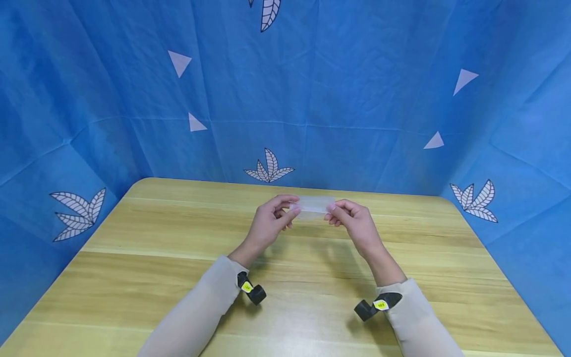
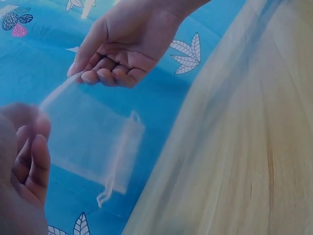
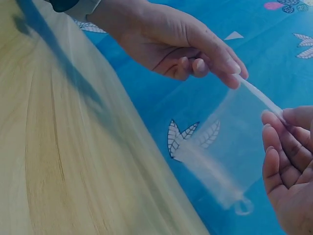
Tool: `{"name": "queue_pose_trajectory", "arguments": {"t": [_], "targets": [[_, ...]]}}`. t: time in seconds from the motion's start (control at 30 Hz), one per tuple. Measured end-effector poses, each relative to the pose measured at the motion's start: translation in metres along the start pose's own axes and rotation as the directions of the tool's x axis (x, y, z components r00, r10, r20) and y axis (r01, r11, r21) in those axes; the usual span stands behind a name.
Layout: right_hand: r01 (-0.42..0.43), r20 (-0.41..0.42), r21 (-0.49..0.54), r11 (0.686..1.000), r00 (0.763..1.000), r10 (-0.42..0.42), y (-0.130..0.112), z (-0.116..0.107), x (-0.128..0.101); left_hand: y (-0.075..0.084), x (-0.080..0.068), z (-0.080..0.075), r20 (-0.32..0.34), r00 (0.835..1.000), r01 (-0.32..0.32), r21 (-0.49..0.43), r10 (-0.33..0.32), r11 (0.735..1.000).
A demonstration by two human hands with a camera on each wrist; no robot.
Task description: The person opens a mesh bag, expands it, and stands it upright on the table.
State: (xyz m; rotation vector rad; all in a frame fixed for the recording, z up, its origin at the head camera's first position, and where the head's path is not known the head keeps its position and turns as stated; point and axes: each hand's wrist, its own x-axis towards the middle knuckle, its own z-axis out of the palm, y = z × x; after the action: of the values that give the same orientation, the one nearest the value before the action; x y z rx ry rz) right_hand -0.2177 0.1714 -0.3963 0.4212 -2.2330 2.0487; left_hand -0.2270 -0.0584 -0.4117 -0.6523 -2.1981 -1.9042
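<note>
Both hands, left hand point(image 1: 267, 223) and right hand point(image 1: 354, 220), pinched a sheer drawstring pouch point(image 1: 312, 206) taut above the tabletop point(image 1: 134, 277), apparently unopened, nothing inside.

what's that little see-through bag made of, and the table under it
The bag looks like sheer white organza or similar fine mesh fabric: the blue backdrop shows through it, and a thin drawstring loop hangs at one end. The table looks like light wood or a wood-grain laminate, smooth, with long streaked grain.
</note>
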Motion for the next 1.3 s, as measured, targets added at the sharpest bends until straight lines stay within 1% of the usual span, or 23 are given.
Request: {"name": "queue_pose_trajectory", "arguments": {"t": [0.13, 0.3, 0.4, 0.57, 0.63, 0.73, 0.83, 0.9, 1.0, 1.07, 1.17, 1.3], "targets": [[0.022, -0.028, 0.001, 1.000, 0.999, -0.022, 0.000, 0.000, 0.001, 0.000, -0.001, 0.001, -0.005, 1.000, 0.013, 0.026, -0.013, 1.000], [0.087, -0.028, 0.046, 0.995, 0.996, -0.085, 0.000, 0.000, 0.001, 0.001, -0.001, 0.002, -0.028, 0.999, 0.042, 0.010, -0.042, 0.999], [0.116, -0.026, 0.061, 0.991, 0.993, -0.115, 0.000, 0.000, 0.000, 0.001, -0.001, 0.002, -0.037, 0.998, 0.043, 0.001, -0.043, 0.999], [0.154, -0.051, 0.069, 0.986, 0.987, -0.151, 0.000, 0.000, 0.000, -0.002, -0.001, 0.002, -0.041, 0.999, 0.030, 0.024, -0.029, 0.999], [0.166, -0.049, 0.057, 0.984, 0.985, -0.163, 0.000, 0.000, -0.001, -0.003, -0.001, 0.002, -0.037, 0.999, 0.024, 0.034, -0.023, 0.999], [0.165, -0.023, 0.024, 0.986, 0.986, -0.164, 0.001, 0.000, -0.001, -0.003, -0.001, 0.002, -0.029, 0.999, 0.019, 0.044, -0.018, 0.999], [0.151, 0.017, -0.081, 0.985, 0.988, -0.150, 0.002, 0.000, -0.002, -0.003, -0.002, 0.001, -0.021, 1.000, 0.017, 0.053, -0.016, 0.998], [0.140, 0.036, -0.152, 0.978, 0.990, -0.137, 0.002, 0.002, -0.002, -0.003, -0.002, 0.001, -0.020, 1.000, 0.016, 0.056, -0.015, 0.998], [0.120, 0.040, -0.228, 0.966, 0.993, -0.114, 0.000, 0.004, -0.003, -0.003, -0.001, 0.001, -0.024, 1.000, 0.015, 0.065, -0.013, 0.998], [0.119, 0.027, -0.229, 0.966, 0.993, -0.116, -0.006, 0.006, -0.006, -0.003, -0.001, 0.000, -0.026, 1.000, 0.015, 0.070, -0.013, 0.997], [0.143, -0.001, -0.215, 0.966, 0.989, -0.147, -0.017, 0.009, -0.011, -0.003, -0.001, 0.000, -0.023, 1.000, 0.016, 0.072, -0.014, 0.997], [0.180, -0.022, -0.169, 0.969, 0.982, -0.186, -0.027, 0.012, -0.014, -0.004, -0.001, 0.000, -0.017, 1.000, 0.020, 0.065, -0.019, 0.998]]}}
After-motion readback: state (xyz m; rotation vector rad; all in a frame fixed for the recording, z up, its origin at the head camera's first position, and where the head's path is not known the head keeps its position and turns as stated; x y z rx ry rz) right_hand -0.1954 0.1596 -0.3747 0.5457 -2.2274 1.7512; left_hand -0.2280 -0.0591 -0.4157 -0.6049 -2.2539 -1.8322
